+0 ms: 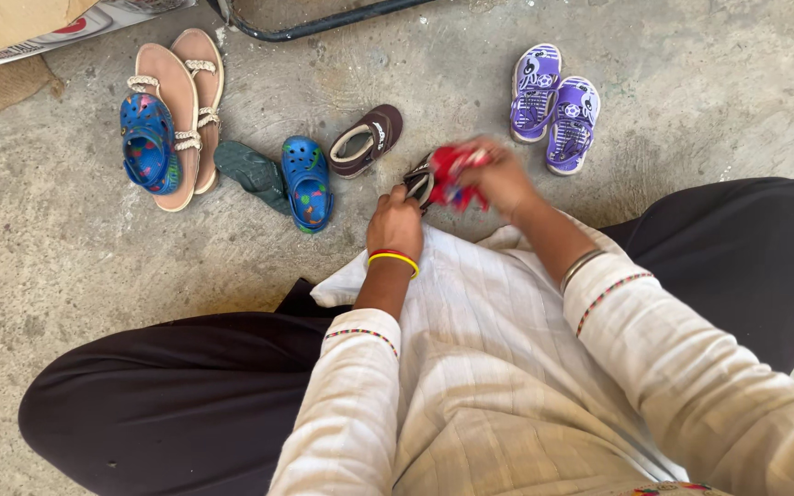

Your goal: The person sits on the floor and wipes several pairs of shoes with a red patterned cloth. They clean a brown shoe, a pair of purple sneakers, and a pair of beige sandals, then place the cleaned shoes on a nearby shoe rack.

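Shoe (418, 181) in left hand (395, 223)

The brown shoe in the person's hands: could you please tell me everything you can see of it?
The brown shoe is small and dark brown with a pale lining at its opening; its material cannot be told. It is held just above the concrete floor, in front of the person's lap. The left hand grips its near end, while the blurred right hand presses a red cloth against it, hiding most of it.
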